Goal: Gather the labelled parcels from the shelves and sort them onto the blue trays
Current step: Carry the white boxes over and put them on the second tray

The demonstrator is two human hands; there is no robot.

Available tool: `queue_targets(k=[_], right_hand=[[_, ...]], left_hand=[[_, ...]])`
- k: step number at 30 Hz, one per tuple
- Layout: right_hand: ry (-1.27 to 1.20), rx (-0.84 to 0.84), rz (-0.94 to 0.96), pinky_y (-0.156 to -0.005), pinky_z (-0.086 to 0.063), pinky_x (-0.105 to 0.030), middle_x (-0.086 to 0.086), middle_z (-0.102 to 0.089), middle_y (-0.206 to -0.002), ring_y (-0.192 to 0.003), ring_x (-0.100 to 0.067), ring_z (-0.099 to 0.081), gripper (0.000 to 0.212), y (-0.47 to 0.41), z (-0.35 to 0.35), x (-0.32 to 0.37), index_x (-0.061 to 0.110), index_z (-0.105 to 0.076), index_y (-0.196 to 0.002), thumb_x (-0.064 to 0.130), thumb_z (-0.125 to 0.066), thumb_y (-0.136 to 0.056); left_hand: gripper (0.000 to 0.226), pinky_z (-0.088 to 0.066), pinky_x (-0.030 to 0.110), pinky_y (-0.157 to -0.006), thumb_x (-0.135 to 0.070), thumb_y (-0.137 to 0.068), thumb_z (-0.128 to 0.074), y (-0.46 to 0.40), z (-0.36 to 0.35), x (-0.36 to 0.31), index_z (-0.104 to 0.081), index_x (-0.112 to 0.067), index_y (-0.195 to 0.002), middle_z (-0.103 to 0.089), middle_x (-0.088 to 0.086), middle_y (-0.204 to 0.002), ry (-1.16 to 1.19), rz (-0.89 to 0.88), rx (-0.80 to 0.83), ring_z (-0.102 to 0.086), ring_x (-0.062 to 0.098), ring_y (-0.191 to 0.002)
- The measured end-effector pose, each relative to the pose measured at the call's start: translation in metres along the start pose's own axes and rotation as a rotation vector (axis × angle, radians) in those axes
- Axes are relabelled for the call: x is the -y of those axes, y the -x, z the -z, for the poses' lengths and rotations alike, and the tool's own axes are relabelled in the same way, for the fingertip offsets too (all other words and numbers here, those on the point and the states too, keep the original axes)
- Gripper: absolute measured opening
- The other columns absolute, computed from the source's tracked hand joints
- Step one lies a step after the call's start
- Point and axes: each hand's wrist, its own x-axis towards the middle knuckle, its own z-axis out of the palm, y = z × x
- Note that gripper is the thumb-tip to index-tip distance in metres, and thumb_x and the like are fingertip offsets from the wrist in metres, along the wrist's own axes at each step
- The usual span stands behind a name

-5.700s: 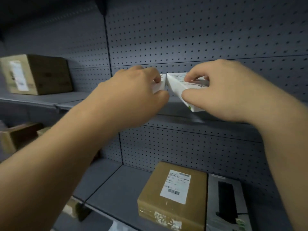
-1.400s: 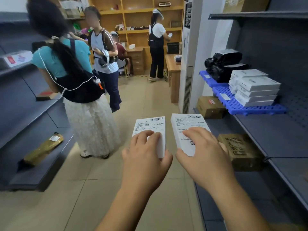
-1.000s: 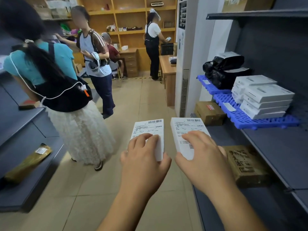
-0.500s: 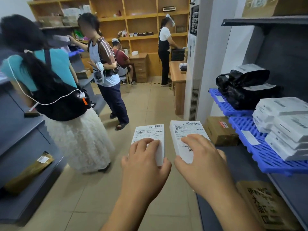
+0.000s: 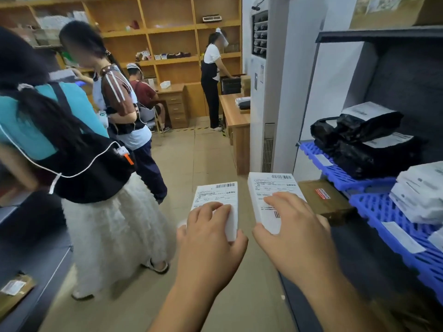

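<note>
White parcels point(image 5: 217, 200) point(image 5: 271, 192), black barcodes printed beyond the fingers; blue slatted trays point(image 5: 393, 212); black bagged parcels point(image 5: 359, 144), white labels; brown carton point(image 5: 321, 200), red sticker.

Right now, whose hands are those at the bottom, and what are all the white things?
This picture comes from a camera worn on a person's head, so you see what they see, looking forward and down. The two hands are that person's own. The left hand holds one white box, and the right hand holds another white box. Each box has a paper label with a barcode on top.

On the right are grey shelves. On them lie blue trays. The far tray carries black bags and the nearer one has a stack of white parcels. A brown box sits on the shelf below.

Other people stand in the aisle on the left, one wearing a black backpack.
</note>
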Motion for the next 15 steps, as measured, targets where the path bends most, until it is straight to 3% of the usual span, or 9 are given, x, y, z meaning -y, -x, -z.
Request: queue_targets(k=[9,15], right_hand=[[0.031,-0.133,-0.165,-0.103,-0.040,-0.046,0.017,-0.054,-0.138,-0.130,-0.008,-0.046,0.059,-0.055,-0.013,-0.013,0.032,-0.061,-0.130,0.052,-0.049,-0.076],[0.036,-0.195,-0.239,-0.101,-0.040,-0.045,0.019,-0.053,-0.138,-0.125,-0.010,-0.048,0.051,-0.090,0.007,-0.052,0.033,-0.059,-0.132,0.047,-0.062,-0.083]], left_hand=[[0.042,-0.036,0.038,-0.089,-0.051,-0.084,-0.055,-0.087,-0.034,0.000,-0.057,-0.040,-0.124,-0.050,-0.022,-0.131,0.048,-0.153,0.061,-0.039,0.009,-0.126],[0.042,-0.038,0.038,-0.089,-0.055,-0.081,-0.044,-0.131,-0.062,-0.048,-0.055,-0.042,-0.120,-0.048,-0.023,-0.130,0.076,-0.246,0.116,-0.039,0.008,-0.126]])
